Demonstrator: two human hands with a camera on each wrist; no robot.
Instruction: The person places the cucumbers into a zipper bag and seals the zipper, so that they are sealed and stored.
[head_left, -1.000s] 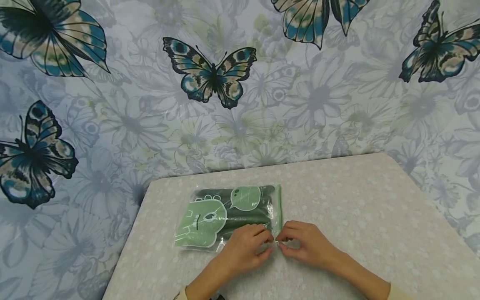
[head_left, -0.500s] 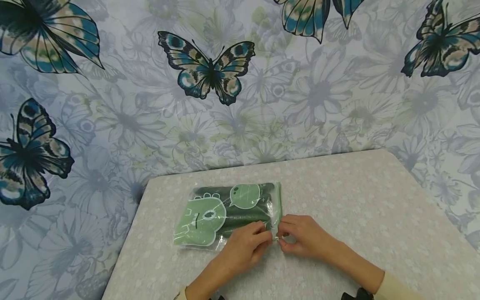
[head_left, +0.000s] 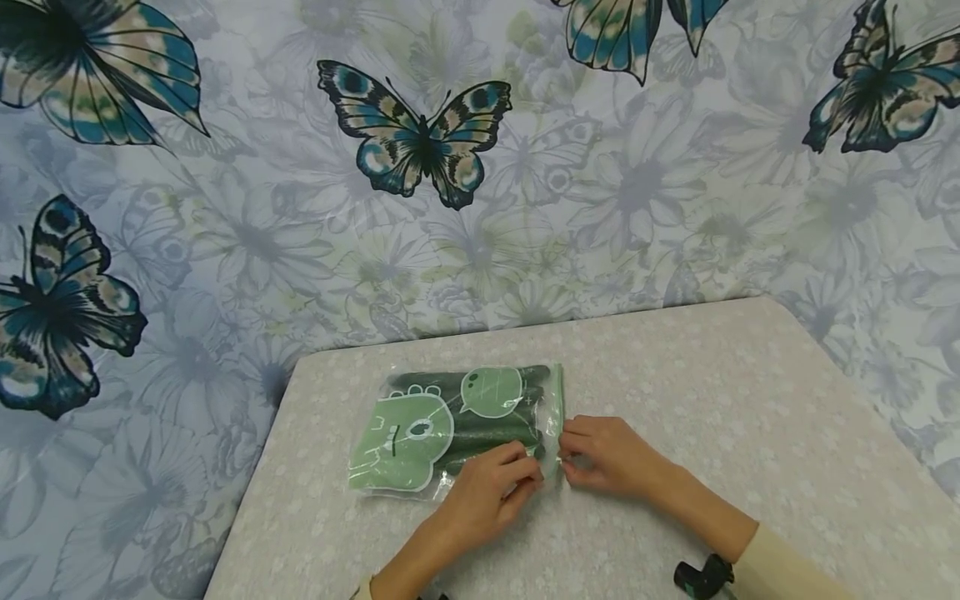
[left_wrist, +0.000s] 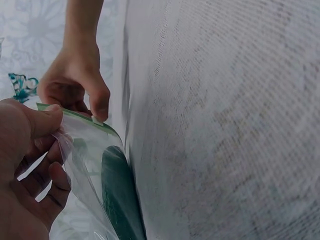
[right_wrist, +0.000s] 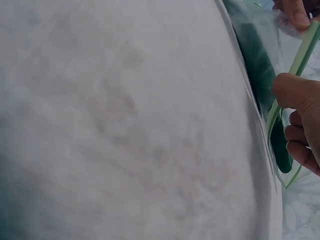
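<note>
A clear zip bag [head_left: 408, 442] with a pale green cartoon print lies flat on the table, with long dark green pieces inside that look like cucumbers [right_wrist: 255, 55]. Its green zip edge [head_left: 558, 392] faces right. My left hand [head_left: 487, 492] pinches the near corner of that edge between thumb and fingers, as the left wrist view shows. Farther along the edge, my right hand [head_left: 615, 458] pinches the zip at a small whitish slider [left_wrist: 97, 120], mostly covered by the thumb. In the right wrist view the bag's mouth looks parted near the right fingers [right_wrist: 297, 135].
The table [head_left: 712, 375] has a pale floral cover and ends at a wall with butterfly print [head_left: 420, 142]. A black wrist-worn device [head_left: 703, 577] sits by the right sleeve.
My right hand has moved away from the left, along the zip edge toward its far end. The left hand stays near the corner. The right wrist's black device has come into view.
</note>
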